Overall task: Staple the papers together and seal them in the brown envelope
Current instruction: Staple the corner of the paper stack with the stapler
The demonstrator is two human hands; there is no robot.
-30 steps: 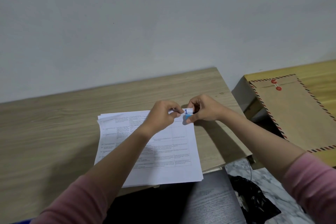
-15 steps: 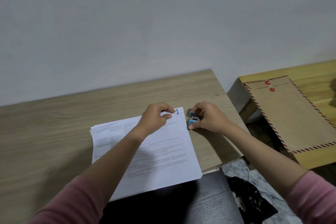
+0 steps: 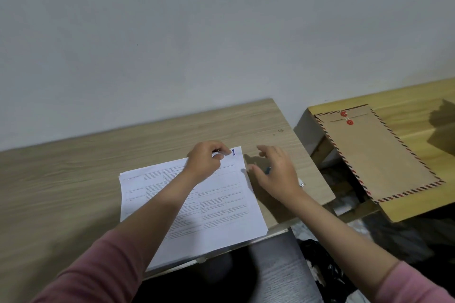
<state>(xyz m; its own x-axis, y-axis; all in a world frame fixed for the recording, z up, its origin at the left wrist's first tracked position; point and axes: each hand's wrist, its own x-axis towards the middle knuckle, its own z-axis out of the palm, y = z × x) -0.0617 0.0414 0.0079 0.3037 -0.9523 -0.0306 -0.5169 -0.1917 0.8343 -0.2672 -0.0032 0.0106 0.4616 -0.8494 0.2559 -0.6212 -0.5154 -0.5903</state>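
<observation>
Left hand pinches the top right corner of the papers lying on the desk. Right hand hovers spread just beside them, over a mostly hidden blue stapler. Brown envelope lies flat on the side table, well apart.

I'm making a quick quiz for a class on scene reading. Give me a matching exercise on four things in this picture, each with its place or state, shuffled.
Things:
1. papers
2. brown envelope
3. left hand
4. right hand

Places or states:
A. lies flat on the yellowish side table
B. open, fingers spread, beside the sheets
C. pinches the top corner near the blue "1"
D. lies on the grey-wood desk

Pairs: 1-D, 2-A, 3-C, 4-B
</observation>
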